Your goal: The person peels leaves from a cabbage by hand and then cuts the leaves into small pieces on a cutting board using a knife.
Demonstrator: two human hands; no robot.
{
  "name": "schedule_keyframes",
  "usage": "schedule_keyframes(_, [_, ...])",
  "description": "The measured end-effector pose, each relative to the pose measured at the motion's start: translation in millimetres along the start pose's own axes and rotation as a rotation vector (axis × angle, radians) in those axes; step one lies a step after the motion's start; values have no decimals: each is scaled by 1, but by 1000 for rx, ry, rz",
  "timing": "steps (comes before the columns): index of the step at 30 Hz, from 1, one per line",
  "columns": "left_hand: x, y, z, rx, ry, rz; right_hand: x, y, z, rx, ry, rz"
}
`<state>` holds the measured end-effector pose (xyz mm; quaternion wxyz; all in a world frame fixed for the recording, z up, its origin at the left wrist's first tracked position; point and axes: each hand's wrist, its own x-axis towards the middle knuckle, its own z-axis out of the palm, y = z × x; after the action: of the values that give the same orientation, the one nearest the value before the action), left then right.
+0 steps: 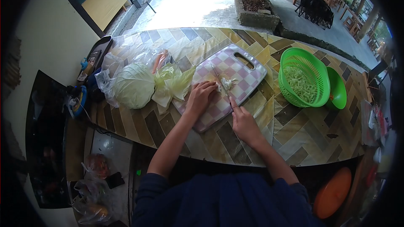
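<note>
My right hand (245,125) is wrapped round the handle of a kitchen knife (221,79), whose blade slants across a pink-and-white checked cutting board (248,80). Just left of the blade, my left hand (203,96) presses down with bent fingers on a small pale piece of vegetable, mostly hidden under the fingertips. Thin whitish slices (228,83) lie on the board at the blade's right side. A whole-looking pale cabbage (134,85) sits left of the board, and loose cabbage leaves (172,83) touch the board's left edge.
Right of the board stands a green colander (284,82) with shredded cabbage (300,84), a second green bowl (338,88) beside it. A plastic bag (145,56) with something orange inside lies behind the cabbage. The patterned table (290,138) has a curved front edge. Plastic bags (90,193) sit lower left.
</note>
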<state>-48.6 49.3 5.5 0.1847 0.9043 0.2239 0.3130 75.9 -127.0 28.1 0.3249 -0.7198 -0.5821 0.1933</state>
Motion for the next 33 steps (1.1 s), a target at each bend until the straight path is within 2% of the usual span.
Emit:
schedule_keyframes(10, [4,16,-3,113,5,-67,-9,-16,5,70,91,62])
schedule_keyframes(16, [8,18,0,174,-5,-144,-13,-12,2,103,10,31])
schedule_keyframes(25, [-8,22,13,280,18,-104,-11,-10,1,119,56,-4])
schedule_keyframes(33, [-8,25,8,283,-31,-118,-13,-29,1,68,-11,80])
